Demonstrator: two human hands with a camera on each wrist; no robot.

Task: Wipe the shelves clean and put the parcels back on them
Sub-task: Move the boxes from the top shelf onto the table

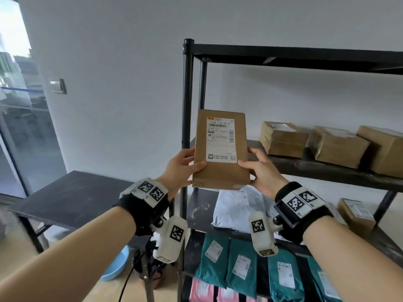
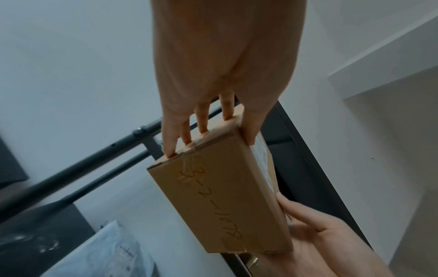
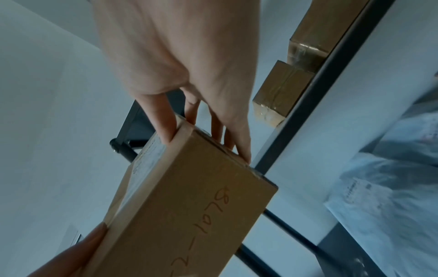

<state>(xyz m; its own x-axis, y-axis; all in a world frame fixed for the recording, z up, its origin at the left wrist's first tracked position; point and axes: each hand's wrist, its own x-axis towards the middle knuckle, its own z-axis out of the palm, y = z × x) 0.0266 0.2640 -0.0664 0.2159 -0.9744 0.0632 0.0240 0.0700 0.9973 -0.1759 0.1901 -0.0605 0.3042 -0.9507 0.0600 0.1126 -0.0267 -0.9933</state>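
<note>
Your left hand (image 1: 178, 168) grips the left edge of the labelled cardboard parcel (image 1: 220, 149), fingers (image 2: 203, 120) curled behind it; your right hand (image 1: 263, 171) clasps its right edge, holding it in the air before the shelf (image 1: 327, 168).

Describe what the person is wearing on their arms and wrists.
Both forearms are bare, with no sleeves. Each wrist carries a wide black strap, the left wrist band and the right wrist band, topped with white blocks bearing black-and-white square code markers. Below each hangs a white camera housing, left camera and right camera, also marked with codes.
</note>
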